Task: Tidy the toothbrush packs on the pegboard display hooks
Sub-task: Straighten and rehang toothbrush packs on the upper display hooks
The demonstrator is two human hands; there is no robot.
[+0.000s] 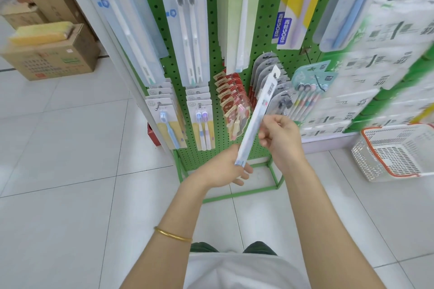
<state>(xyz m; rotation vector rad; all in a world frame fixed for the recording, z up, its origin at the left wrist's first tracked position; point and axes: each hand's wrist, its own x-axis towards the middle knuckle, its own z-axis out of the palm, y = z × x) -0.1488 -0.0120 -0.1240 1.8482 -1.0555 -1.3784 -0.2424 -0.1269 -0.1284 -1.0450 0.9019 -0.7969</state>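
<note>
A long, narrow toothbrush pack (pixel 257 112) is held slanted in front of the green pegboard (pixel 212 37), its hang-hole end up near a row of grey packs (pixel 264 70). My left hand (pixel 231 166) holds its bottom end. My right hand (pixel 280 135) pinches it at the middle. Rows of toothbrush packs hang on hooks: blue-and-yellow ones (pixel 168 122) at the lower left, twin-brush ones (pixel 202 119), red ones (pixel 231 98), and a teal multi-brush pack (pixel 310 87).
A white and orange shopping basket (pixel 397 150) sits on the tiled floor at the right. Cardboard boxes (pixel 51 56) are stacked at the far left. The pegboard's green frame (pixel 234 192) rests on the floor. Shelves of white packaged goods (pixel 387 54) fill the right.
</note>
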